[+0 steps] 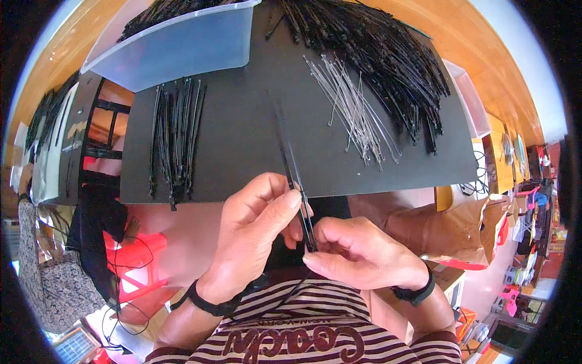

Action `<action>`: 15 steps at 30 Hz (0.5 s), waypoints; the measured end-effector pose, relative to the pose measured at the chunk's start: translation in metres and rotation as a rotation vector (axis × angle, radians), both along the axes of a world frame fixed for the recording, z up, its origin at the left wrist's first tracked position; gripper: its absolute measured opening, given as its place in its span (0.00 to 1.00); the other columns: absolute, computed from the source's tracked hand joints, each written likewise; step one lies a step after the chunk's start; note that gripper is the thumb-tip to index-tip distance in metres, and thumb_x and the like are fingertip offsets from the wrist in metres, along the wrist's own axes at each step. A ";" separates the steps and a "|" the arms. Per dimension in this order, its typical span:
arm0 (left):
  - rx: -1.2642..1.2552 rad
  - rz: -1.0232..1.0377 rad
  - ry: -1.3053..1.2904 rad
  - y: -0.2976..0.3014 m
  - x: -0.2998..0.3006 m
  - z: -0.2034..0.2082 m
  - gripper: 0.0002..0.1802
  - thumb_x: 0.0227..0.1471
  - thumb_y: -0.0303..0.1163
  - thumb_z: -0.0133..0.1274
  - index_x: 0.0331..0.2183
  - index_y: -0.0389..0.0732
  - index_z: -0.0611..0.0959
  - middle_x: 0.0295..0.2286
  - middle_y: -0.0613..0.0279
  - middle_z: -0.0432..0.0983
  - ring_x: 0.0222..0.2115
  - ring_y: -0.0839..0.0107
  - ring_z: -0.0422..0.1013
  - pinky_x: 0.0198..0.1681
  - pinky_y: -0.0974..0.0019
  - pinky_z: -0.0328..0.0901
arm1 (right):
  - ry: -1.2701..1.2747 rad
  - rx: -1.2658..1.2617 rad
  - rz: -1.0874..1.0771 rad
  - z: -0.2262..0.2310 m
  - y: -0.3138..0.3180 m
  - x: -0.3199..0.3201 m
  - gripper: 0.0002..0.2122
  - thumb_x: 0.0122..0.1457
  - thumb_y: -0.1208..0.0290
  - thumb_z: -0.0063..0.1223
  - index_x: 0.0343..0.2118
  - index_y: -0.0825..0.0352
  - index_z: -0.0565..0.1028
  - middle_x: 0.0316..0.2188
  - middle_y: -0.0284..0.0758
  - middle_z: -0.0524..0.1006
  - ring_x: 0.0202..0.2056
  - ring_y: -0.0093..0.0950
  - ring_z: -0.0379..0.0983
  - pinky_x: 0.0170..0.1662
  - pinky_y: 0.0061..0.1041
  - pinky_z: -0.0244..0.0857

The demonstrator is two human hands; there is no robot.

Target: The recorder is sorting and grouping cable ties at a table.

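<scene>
Between my two hands a thin black strip (294, 162) stands out over the table's near edge, its far end blurred. My left hand (251, 227) pinches it between thumb and fingers partway along. Lower down, my right hand (364, 252) has its thumb and curled fingers closed at the near end. Whether it is one piece or two lying together, I cannot tell. To the left on the dark table (242, 133) lies a small bundle of black strips (177, 136). Thin silver wires with hooked ends (354, 112) form a loose pile to the right.
A large heap of black strips (376, 54) covers the far right. A translucent plastic bin (182, 45) stands far left, more strips behind its wall. Brown paper packaging (442, 233) sits below the table on the right, a red stool (139, 261) on the left. Another person's patterned clothing (60, 279) shows far left.
</scene>
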State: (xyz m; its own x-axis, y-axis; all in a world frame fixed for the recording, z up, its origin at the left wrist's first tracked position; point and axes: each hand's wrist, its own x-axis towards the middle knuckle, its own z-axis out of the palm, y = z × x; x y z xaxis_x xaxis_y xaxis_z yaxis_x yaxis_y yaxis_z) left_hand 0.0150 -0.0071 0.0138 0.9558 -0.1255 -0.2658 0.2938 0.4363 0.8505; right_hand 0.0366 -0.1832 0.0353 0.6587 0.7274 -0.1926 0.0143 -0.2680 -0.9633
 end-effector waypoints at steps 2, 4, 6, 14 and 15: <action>0.011 0.006 -0.004 0.000 0.000 -0.003 0.10 0.56 0.33 0.46 0.32 0.36 0.74 0.26 0.63 0.73 0.20 0.79 0.68 0.21 0.77 0.63 | -0.034 0.040 -0.037 -0.004 0.002 -0.002 0.09 0.56 0.70 0.50 0.24 0.70 0.67 0.13 0.36 0.68 0.14 0.25 0.64 0.17 0.28 0.56; 0.036 0.026 -0.020 0.000 -0.001 -0.003 0.10 0.56 0.34 0.46 0.30 0.36 0.73 0.25 0.61 0.73 0.19 0.79 0.68 0.19 0.77 0.63 | -0.073 -0.013 -0.019 -0.007 0.003 0.000 0.10 0.58 0.69 0.48 0.23 0.70 0.67 0.14 0.37 0.66 0.16 0.25 0.63 0.19 0.28 0.56; 0.021 0.040 -0.022 0.003 -0.003 -0.004 0.10 0.56 0.34 0.45 0.30 0.36 0.72 0.25 0.61 0.73 0.19 0.79 0.68 0.19 0.77 0.63 | 0.002 0.003 -0.056 -0.007 0.002 0.000 0.11 0.58 0.69 0.47 0.23 0.71 0.67 0.14 0.37 0.65 0.16 0.25 0.61 0.20 0.28 0.56; 0.074 0.062 -0.027 0.004 -0.004 -0.006 0.07 0.55 0.32 0.45 0.31 0.38 0.71 0.24 0.60 0.73 0.17 0.80 0.67 0.19 0.79 0.62 | -0.197 -0.026 0.021 -0.008 0.010 0.006 0.11 0.60 0.67 0.46 0.26 0.69 0.69 0.16 0.27 0.66 0.18 0.16 0.61 0.20 0.19 0.57; 0.076 0.070 -0.026 0.006 -0.004 -0.007 0.07 0.55 0.32 0.45 0.31 0.38 0.71 0.24 0.60 0.73 0.17 0.80 0.67 0.19 0.79 0.62 | -0.197 -0.024 0.029 -0.006 0.011 0.012 0.11 0.60 0.67 0.46 0.26 0.69 0.69 0.16 0.27 0.66 0.18 0.16 0.61 0.20 0.19 0.57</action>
